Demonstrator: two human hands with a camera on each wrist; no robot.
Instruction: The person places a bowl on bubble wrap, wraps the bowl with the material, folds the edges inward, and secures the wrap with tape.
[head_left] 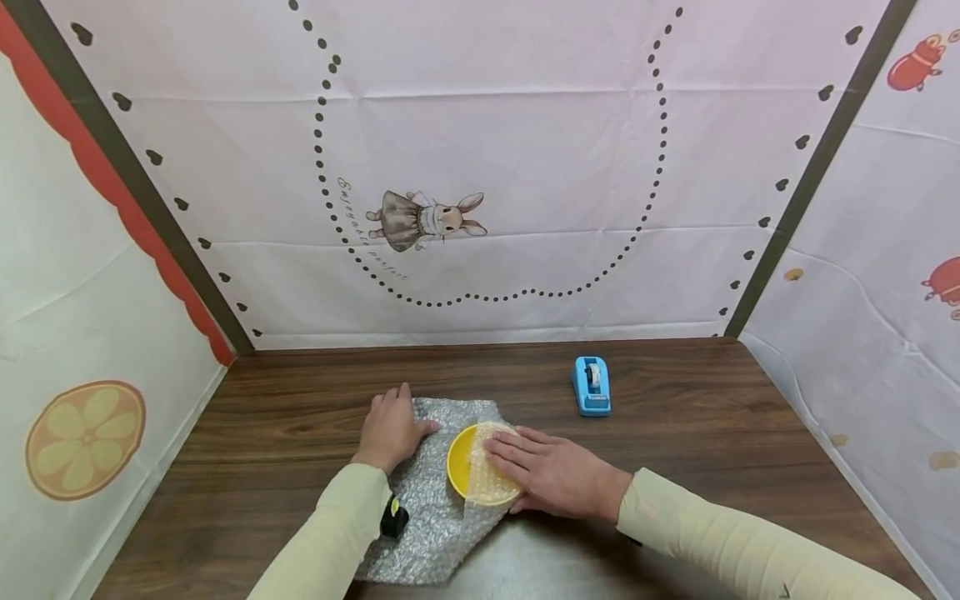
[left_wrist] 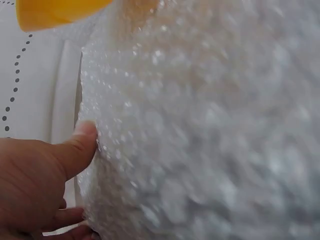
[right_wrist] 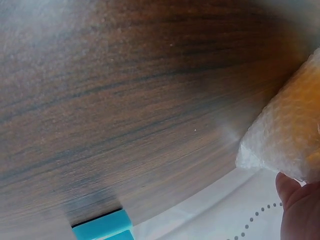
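A sheet of bubble wrap (head_left: 431, 487) lies on the table with a yellow bowl (head_left: 460, 461) on its right part. One flap of the wrap (head_left: 491, 467) is folded from the right over the bowl's rim, covering about half of the opening. My right hand (head_left: 558, 473) presses this flap against the bowl with its fingers stretched out. At the sheet's upper left edge rests my left hand (head_left: 390, 432), thumb on the wrap and fingers extended beside it. In the left wrist view, the thumb (left_wrist: 80, 147) touches the wrap's edge.
A light blue tape dispenser (head_left: 592, 387) with a roll of tape stands at the back right of the dark wooden table (head_left: 300, 400). Printed white cloth (head_left: 525, 167) hangs behind the table and along both sides.
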